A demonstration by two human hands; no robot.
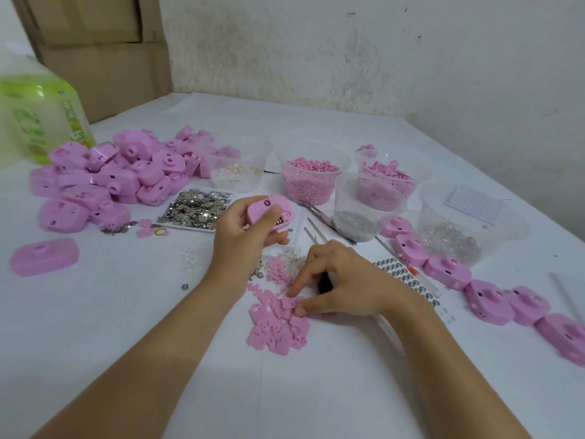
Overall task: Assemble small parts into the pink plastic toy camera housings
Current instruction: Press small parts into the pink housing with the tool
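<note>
Left hand [243, 239] was up above the white table [126, 327], fingers wrapped round a pink plastic toy camera housing [264, 210], right hand [342, 280] was low on the pile of flat pink plastic pieces [278, 331], thumb and forefinger pinching one piece, heap of pink housings [104, 172] sat far left.

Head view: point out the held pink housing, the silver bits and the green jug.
pink housing [257, 210], head view, top face.
silver bits [196, 208], head view, middle of pile.
green jug [41, 118], head view, its label.
</note>
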